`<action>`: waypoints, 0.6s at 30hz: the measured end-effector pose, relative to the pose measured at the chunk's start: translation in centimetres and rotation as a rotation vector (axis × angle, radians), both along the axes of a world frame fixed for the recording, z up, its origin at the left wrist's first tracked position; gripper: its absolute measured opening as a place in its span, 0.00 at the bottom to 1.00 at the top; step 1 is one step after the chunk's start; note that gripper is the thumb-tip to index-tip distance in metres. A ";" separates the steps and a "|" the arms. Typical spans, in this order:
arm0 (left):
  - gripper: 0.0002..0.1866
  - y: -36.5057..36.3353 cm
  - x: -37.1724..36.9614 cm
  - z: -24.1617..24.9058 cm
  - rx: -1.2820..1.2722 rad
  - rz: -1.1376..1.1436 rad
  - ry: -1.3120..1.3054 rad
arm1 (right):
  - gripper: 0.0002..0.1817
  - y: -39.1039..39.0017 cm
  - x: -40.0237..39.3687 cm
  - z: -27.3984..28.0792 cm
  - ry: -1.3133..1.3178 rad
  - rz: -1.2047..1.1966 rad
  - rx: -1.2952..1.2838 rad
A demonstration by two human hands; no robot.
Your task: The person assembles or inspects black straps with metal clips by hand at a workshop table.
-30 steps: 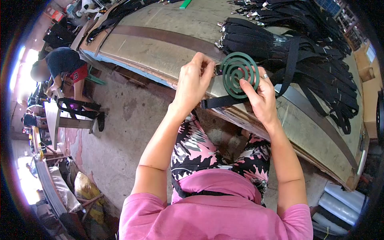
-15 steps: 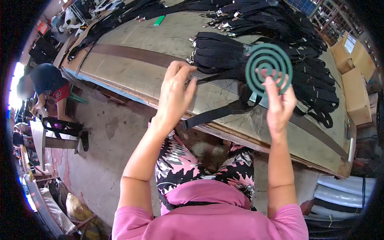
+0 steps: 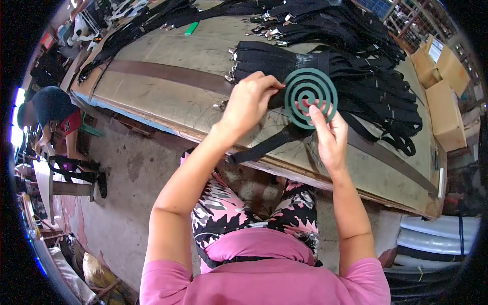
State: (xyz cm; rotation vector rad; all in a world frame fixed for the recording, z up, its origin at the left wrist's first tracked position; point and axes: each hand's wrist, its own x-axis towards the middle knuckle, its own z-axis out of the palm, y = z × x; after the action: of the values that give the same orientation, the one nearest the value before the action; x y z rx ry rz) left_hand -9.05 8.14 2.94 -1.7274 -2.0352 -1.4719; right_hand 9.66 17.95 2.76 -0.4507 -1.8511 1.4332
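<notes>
My right hand [image 3: 331, 136] grips a green mosquito coil [image 3: 311, 123] between thumb and fingers, the flat spiral facing me above the table. My left hand [image 3: 248, 104] is closed in a pinch just left of the coil's outer edge. A small reddish spot shows at its fingertips, and whether something is held there I cannot make out. Behind the coil lies a bundle of black straps with metal clips [image 3: 264, 63], apparently suspenders. One loose black strap [image 3: 267, 146] runs below the coil to the table's front edge.
More black clipped straps [image 3: 325, 23] are heaped at the back of the worktable [image 3: 168, 96]. A green lighter-like object [image 3: 191, 29] lies on it. Cardboard boxes [image 3: 445, 112] stand at the right, silvery rolls [image 3: 432, 239] lower right. Another person [image 3: 53, 109] bends over a bench [image 3: 71, 188] at left.
My right hand has brought the mosquito coil left and slightly down. My left hand has moved right toward it, its fingers now pinched together. The view has shifted slightly.
</notes>
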 end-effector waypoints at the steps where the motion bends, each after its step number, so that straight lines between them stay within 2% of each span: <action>1: 0.07 -0.8 -0.4 0.5 -0.035 -0.027 -0.043 | 0.11 0.1 0.2 0.1 0.029 -0.007 -0.034; 4: 0.08 -3.0 -1.4 1.7 -0.083 -0.072 -0.096 | 0.12 0.5 0.9 0.7 0.101 0.039 -0.180; 6: 0.08 -4.3 -1.7 2.3 -0.314 -0.097 -0.146 | 0.13 0.4 1.0 0.6 0.134 0.081 -0.203; 7: 0.08 -4.3 -2.1 1.4 -0.349 -0.105 -0.210 | 0.13 0.4 1.1 0.4 0.133 0.083 -0.206; 8: 0.08 -4.3 -2.0 0.4 -0.351 -0.103 -0.210 | 0.13 0.5 1.3 0.0 0.086 0.073 -0.109; 9: 0.07 -4.1 -1.6 -0.6 -0.310 -0.019 -0.093 | 0.13 0.6 1.4 -0.2 0.038 0.063 -0.011; 11: 0.08 -3.8 -1.3 -1.5 -0.228 0.066 0.108 | 0.13 0.6 1.3 -0.4 0.041 0.070 -0.031; 12: 0.08 -3.7 -1.1 -1.6 -0.229 0.065 0.106 | 0.13 0.6 1.3 -0.5 0.044 0.075 -0.050; 14: 0.12 -3.4 -0.5 -1.7 -0.064 0.037 0.177 | 0.12 0.3 1.2 -0.3 0.054 0.068 -0.077; 18: 0.17 -3.1 0.2 -2.2 -0.096 -0.145 0.198 | 0.12 0.1 1.0 0.1 0.054 0.048 -0.092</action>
State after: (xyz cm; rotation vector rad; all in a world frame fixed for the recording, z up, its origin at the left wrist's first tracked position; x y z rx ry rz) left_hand -8.84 5.00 0.71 -2.0076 -1.9447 -1.1988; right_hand 10.69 18.05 2.85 -0.4108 -1.7694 1.5530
